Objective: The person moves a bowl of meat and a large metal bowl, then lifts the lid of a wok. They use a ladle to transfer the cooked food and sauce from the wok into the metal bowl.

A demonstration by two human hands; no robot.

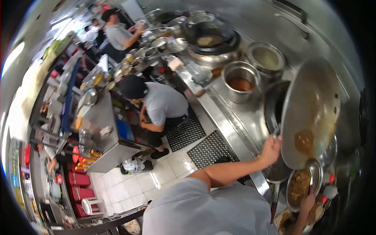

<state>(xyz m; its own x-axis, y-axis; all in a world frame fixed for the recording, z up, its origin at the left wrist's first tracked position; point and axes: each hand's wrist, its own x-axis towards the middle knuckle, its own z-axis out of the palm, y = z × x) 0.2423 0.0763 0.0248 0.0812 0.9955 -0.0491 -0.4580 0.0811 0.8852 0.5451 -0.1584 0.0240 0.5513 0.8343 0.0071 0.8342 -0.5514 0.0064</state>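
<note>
My left hand [270, 150] is closed round the handle of a large wok [291, 117], which is tipped steeply on its side. Brown sauce [304, 142] lies on the wok's inner wall near its lower rim. Below that rim is an oval metal dish [289, 194] filled with brown, saucy food [299, 187]. My right hand [307, 204] grips the handle of a ladle [312, 163], whose head meets the wok's lower edge over the dish.
A steel pot of reddish-brown liquid [239, 83] and another pot [266, 58] stand on the steel range. A second wok [207, 35] sits farther back. One co-worker [164, 100] bends at the counter [105, 137] behind; another person [117, 35] stands beyond. Black mats [211, 149] lie on the tiles.
</note>
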